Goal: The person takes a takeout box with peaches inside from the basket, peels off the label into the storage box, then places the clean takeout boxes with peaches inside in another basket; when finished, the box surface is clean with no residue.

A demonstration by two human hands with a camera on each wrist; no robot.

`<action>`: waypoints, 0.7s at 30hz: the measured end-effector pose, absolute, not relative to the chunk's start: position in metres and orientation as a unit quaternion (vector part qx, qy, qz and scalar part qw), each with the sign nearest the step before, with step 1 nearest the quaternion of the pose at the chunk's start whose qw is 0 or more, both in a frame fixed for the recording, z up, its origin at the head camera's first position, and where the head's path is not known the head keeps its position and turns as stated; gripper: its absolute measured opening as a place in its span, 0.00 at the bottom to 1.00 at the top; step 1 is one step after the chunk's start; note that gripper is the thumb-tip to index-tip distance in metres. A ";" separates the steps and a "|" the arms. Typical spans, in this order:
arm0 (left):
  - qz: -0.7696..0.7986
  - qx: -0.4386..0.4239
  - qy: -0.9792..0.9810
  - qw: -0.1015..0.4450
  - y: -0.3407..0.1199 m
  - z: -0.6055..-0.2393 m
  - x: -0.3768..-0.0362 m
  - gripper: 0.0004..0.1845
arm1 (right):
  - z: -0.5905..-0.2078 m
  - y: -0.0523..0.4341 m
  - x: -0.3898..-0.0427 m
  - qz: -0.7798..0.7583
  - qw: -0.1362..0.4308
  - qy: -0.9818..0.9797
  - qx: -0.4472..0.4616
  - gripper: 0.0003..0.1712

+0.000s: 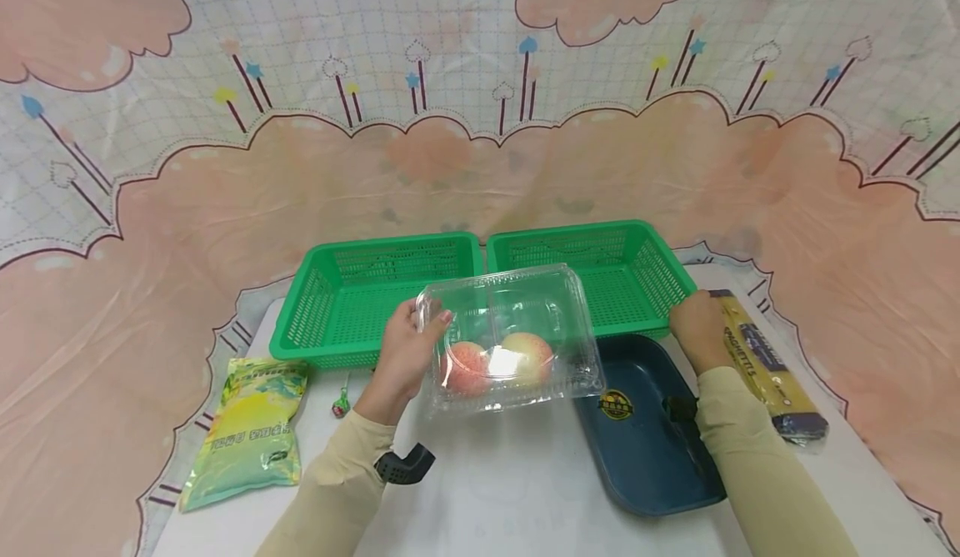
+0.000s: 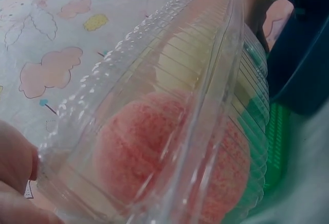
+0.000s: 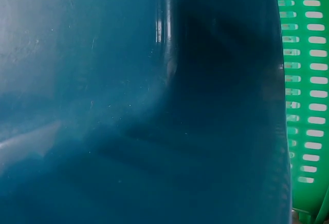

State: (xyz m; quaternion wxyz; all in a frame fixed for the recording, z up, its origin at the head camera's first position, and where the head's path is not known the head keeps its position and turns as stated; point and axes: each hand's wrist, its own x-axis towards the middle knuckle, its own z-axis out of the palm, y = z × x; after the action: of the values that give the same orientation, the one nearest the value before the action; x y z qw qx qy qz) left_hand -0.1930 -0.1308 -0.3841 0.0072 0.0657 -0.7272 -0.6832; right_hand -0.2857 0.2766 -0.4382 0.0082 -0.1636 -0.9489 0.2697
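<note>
My left hand (image 1: 408, 353) grips the left edge of a clear plastic clamshell box (image 1: 525, 303), thumb on the near side. Inside it sit two peaches, one redder (image 1: 467, 369) and one paler (image 1: 528, 357). The box is tilted and raised above the table; the left wrist view shows the red peach (image 2: 144, 147) close up through the ridged plastic. At the front right corner of the right green basket (image 1: 592, 323), my right hand (image 1: 699, 332) curls its fingers over the rim; the fingertips are hidden. Below that hand lies a dark blue tray (image 1: 652, 449).
A second green basket (image 1: 375, 353) stands at the left. A yellow-green packet (image 1: 251, 436) lies at the table's left, with a small wrapped lollipop (image 1: 341, 404) beside it. At the right is a spaghetti packet (image 1: 772, 365). A patterned cloth (image 1: 480, 173) hangs behind the white table (image 1: 495, 490).
</note>
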 end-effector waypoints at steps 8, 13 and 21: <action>-0.681 0.084 -0.727 0.003 -0.128 -0.385 -0.213 0.33 | -0.440 0.275 -0.285 0.264 0.012 -0.951 -0.163 0.30; -0.681 0.094 -0.726 0.009 -0.122 -0.384 -0.223 0.33 | -0.439 0.274 -0.284 0.268 0.015 -0.949 -0.164 0.28; -0.673 0.096 -0.733 0.016 -0.111 -0.383 -0.237 0.37 | -0.443 0.277 -0.286 0.282 0.020 -0.945 -0.165 0.25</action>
State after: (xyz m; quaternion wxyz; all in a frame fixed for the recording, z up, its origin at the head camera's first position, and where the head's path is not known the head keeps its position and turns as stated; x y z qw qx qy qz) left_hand -0.2372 -0.1114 -0.3834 0.0159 0.0962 -0.7331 -0.6731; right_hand -0.2860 0.2766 -0.4434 0.0205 -0.1653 -0.9450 0.2816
